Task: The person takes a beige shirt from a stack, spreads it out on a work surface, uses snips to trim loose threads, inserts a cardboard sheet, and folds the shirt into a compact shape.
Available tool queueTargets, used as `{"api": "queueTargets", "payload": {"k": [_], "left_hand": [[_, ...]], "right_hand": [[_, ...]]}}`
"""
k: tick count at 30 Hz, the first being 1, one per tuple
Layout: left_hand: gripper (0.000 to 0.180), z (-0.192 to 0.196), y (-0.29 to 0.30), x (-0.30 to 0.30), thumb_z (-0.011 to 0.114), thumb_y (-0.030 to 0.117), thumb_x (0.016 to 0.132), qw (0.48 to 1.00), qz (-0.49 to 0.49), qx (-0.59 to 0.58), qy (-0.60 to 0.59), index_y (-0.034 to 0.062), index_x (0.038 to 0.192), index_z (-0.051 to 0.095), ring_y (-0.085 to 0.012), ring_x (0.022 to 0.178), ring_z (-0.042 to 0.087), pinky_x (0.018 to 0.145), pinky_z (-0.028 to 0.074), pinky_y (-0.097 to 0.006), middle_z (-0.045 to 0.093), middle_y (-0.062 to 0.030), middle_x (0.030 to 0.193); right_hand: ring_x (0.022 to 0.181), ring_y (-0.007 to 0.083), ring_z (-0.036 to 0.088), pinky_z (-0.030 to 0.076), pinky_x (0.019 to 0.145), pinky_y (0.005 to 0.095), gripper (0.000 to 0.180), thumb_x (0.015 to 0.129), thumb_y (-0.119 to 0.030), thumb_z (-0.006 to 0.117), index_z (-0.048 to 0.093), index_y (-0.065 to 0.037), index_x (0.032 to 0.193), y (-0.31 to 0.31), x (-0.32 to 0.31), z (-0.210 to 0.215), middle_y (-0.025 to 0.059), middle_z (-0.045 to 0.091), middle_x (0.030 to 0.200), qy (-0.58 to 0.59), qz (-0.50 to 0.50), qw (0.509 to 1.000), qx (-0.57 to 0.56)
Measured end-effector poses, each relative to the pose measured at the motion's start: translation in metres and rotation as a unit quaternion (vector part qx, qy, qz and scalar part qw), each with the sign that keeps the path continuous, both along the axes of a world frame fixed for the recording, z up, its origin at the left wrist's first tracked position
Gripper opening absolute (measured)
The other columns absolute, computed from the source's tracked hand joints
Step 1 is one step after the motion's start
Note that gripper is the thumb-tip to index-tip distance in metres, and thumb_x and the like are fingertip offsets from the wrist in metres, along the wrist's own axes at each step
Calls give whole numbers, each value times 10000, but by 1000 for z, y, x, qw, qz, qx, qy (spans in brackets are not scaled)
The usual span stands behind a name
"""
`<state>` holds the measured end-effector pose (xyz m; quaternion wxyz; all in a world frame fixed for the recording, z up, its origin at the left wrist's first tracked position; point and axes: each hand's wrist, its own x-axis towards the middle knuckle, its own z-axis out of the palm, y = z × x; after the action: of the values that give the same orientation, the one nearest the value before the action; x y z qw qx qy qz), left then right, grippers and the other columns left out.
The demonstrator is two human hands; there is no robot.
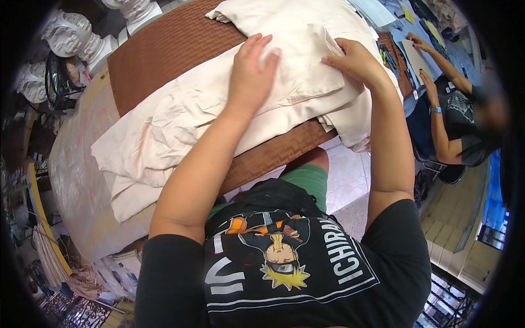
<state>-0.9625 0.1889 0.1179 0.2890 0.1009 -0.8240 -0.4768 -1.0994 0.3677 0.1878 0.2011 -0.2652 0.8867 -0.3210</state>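
Observation:
A large cream cloth [290,65] lies across the table, partly folded in layers and wrinkled toward its left end. My left hand [250,74] is over its middle, fingers apart and holding nothing; whether it touches the fabric I cannot tell. At the right, my right hand [358,63] pinches a raised fold of the same cloth between thumb and fingers. Part of the cloth hangs over the table's near edge below my right hand.
Brown patterned fabric [169,54] lies under the cloth. Clear plastic sheeting [82,175] covers the table's left side. White ornate pedestals [71,35] stand at the far left. A co-worker [454,115] sits at the right, both hands on a beige panel [414,57].

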Motion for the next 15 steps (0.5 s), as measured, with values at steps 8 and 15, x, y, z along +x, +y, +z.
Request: {"api": "queueTargets", "payload": {"k": [8, 15], "left_hand": [[417, 15, -12, 18, 537, 355, 908, 945, -72, 308, -81, 57, 1196, 585, -159, 1108, 529, 938, 380, -300, 594, -58, 1195], [300, 20, 7, -10, 586, 238, 888, 987, -99, 123, -40, 53, 1119, 628, -134, 972, 575, 849, 432, -252, 650, -38, 1025]], "right_hand": [[746, 131, 595, 480, 687, 274, 364, 772, -141, 684, 601, 41, 1076, -5, 3, 0, 89, 651, 871, 79, 16, 997, 3], [754, 148, 613, 481, 670, 267, 427, 781, -183, 691, 582, 33, 1133, -2, 3, -3, 113, 656, 876, 64, -9, 998, 22]]}}
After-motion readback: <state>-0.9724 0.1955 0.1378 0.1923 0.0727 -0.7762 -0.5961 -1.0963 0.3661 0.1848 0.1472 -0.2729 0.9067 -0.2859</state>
